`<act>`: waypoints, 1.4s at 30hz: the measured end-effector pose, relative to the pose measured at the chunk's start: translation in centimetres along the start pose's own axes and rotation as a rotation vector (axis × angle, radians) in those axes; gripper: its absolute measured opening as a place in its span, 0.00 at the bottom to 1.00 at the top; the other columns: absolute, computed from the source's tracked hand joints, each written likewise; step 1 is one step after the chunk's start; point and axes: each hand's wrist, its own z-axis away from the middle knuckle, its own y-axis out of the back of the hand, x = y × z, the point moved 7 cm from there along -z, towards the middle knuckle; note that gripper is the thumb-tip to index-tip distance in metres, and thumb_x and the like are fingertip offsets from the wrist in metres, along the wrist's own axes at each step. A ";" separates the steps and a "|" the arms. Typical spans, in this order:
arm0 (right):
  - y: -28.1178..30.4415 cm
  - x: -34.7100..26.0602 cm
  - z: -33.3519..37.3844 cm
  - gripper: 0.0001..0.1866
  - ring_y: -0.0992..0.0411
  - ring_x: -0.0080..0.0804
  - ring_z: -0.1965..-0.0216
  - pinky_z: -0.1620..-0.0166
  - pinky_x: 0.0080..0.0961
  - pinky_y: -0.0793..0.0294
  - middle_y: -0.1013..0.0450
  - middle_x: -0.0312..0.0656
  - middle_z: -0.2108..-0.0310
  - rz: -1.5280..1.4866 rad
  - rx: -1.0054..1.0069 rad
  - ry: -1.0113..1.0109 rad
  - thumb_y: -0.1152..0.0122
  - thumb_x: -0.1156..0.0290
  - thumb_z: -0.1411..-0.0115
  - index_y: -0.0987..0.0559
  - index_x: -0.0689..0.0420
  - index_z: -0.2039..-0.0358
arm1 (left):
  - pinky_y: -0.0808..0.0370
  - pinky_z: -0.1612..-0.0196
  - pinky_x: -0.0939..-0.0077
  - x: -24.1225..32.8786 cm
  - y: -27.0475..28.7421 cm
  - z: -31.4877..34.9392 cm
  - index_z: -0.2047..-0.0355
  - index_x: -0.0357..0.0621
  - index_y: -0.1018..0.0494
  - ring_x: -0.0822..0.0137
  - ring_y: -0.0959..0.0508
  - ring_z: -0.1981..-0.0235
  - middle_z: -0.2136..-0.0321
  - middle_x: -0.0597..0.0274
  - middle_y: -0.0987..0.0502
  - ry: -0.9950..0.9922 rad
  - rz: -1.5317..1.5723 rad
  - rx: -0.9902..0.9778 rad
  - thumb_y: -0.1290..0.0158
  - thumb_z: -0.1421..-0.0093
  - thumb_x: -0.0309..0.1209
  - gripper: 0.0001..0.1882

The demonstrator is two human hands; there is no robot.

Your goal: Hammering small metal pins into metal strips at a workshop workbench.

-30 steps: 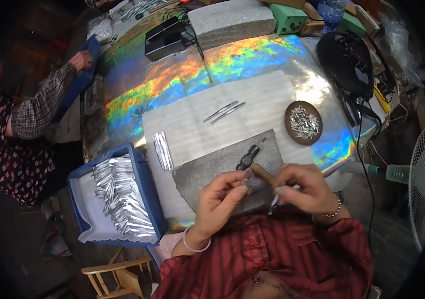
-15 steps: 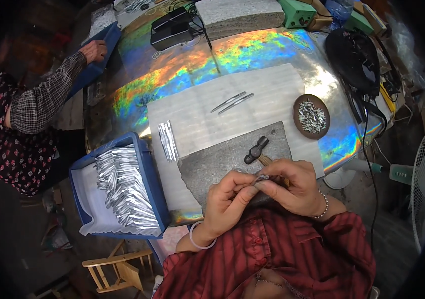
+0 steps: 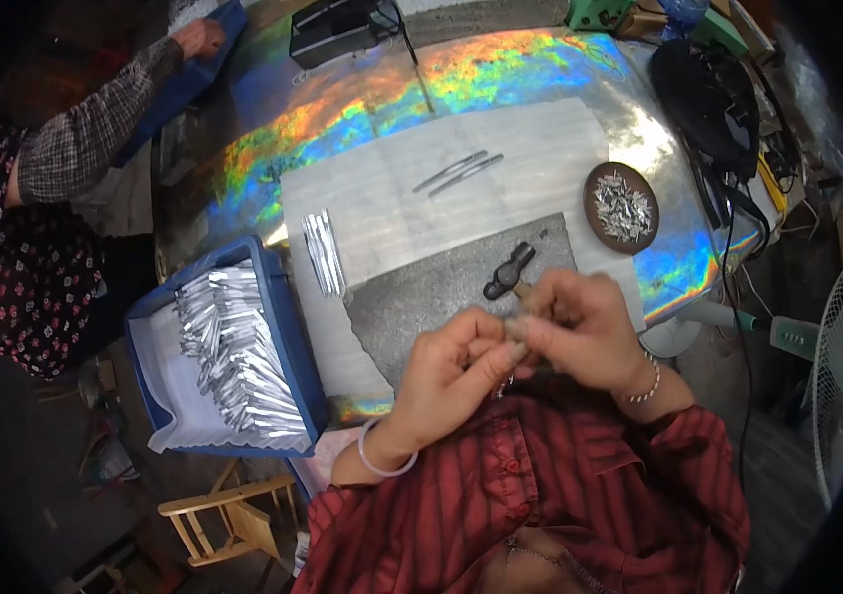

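My left hand (image 3: 451,381) and my right hand (image 3: 585,332) meet in front of my chest, fingertips together in a pinch. What they hold is small, blurred and mostly covered by the fingers. Just beyond them a hammer (image 3: 511,272) with a dark head lies on a grey slab (image 3: 421,297), its handle partly behind my right hand. Farther off, two slender metal tools like tweezers (image 3: 461,170) rest on a white sheet (image 3: 382,198). A small row of silver metal strips (image 3: 323,252) lies left of the slab. At the right stands a brown dish (image 3: 592,230) of small silver pieces.
A blue bin (image 3: 293,346) heaped with slender silver pieces (image 3: 243,346) stands at the left. Behind it, another person's hand (image 3: 200,40) holds a blue tray (image 3: 169,94). A black bag (image 3: 708,104) and a fan (image 3: 832,386) are on the right; a wooden chair (image 3: 234,515) is low left.
The view has shifted, so the table items sit slightly higher in the picture. My hands stay together, and the right fingers have lifted and curled a little.
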 end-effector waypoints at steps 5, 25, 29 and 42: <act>1.8 2.5 -2.0 0.09 0.39 0.11 0.89 0.87 0.09 0.46 0.33 0.31 0.87 -0.055 0.051 -0.104 0.41 0.73 0.46 0.31 0.58 0.78 | 0.24 0.65 0.80 -0.3 -0.4 -2.0 0.67 0.35 0.35 0.71 0.23 0.69 0.71 0.57 0.24 0.154 0.236 -0.091 0.51 0.41 0.22 0.05; 1.9 3.9 -4.3 0.09 0.47 0.11 0.92 0.89 0.10 0.54 0.37 0.32 0.87 -0.179 -0.006 -0.250 0.41 0.71 0.48 0.30 0.59 0.80 | 0.21 0.70 0.74 -1.6 0.4 -3.3 0.69 0.38 0.34 0.61 0.21 0.71 0.71 0.49 0.23 0.330 0.516 -0.065 0.49 0.43 0.26 0.06; 1.6 3.3 -3.9 0.09 0.47 0.11 0.91 0.89 0.10 0.53 0.37 0.31 0.87 -0.135 0.001 -0.216 0.41 0.71 0.47 0.30 0.58 0.80 | 0.21 0.69 0.73 -1.4 0.2 -2.9 0.69 0.38 0.34 0.62 0.21 0.71 0.70 0.50 0.23 0.339 0.512 -0.072 0.49 0.43 0.26 0.05; 1.2 4.0 -2.3 0.10 0.46 0.10 0.88 0.86 0.09 0.52 0.39 0.28 0.87 -0.114 0.067 -0.218 0.42 0.69 0.47 0.31 0.56 0.80 | 0.20 0.69 0.69 -2.6 -0.2 -1.8 0.69 0.39 0.32 0.58 0.20 0.70 0.70 0.48 0.23 0.391 0.554 -0.086 0.49 0.43 0.27 0.05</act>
